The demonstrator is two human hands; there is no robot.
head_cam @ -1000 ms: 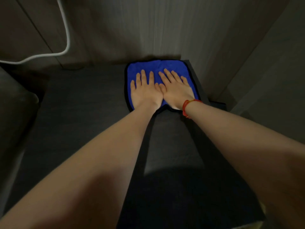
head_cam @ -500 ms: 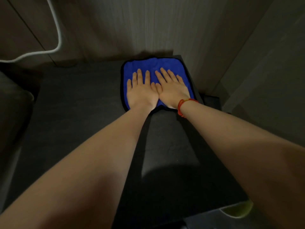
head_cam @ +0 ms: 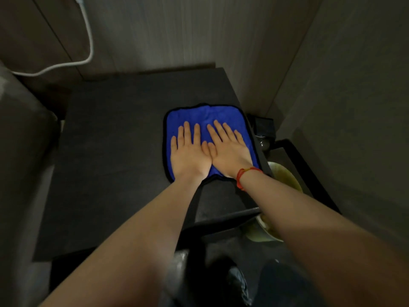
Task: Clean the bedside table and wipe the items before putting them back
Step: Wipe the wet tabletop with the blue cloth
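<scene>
A blue cloth (head_cam: 205, 117) with a dark hem lies spread flat on the dark bedside table (head_cam: 110, 151), beside the table's right edge and about halfway back. My left hand (head_cam: 191, 155) and my right hand (head_cam: 230, 151) press on it palm down, side by side, thumbs touching and fingers spread. Neither hand grips the cloth. A red string bracelet (head_cam: 243, 176) circles my right wrist. No other items stand on the tabletop.
A white cable (head_cam: 88, 41) hangs down the back wall at left. Grey upholstery (head_cam: 22, 151) borders the table's left side. Right of the table, lower down, sit a small dark box (head_cam: 264, 126) and a yellow-green basin (head_cam: 285, 176) inside a black frame.
Both hands have slid the cloth from the far right corner toward me along the right edge. The view has tilted down, showing the table's front edge and the floor.
</scene>
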